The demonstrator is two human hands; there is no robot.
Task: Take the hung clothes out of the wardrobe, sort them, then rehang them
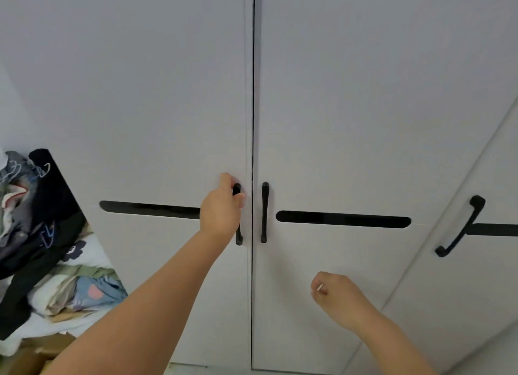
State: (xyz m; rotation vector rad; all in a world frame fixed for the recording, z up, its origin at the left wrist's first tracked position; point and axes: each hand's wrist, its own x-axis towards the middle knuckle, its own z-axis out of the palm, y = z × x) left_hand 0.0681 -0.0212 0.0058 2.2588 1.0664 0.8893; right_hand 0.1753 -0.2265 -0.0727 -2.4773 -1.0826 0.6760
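Gripping left handle (237, 214), left hand (221, 209); doors (336, 122) closed

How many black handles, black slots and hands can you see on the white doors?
Black handles: 3 (left door handle, middle door handle, right door handle)
Black slots: 3 (left slot, middle slot, right slot)
Hands: 2 (left hand, right hand)
Total: 8

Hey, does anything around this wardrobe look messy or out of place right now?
Yes: a loose heap of clothes lies jumbled at the far left beside the wardrobe doors, some still on hangers, none folded. The doors themselves are shut and look undamaged. The left hand grips the left door's black handle.
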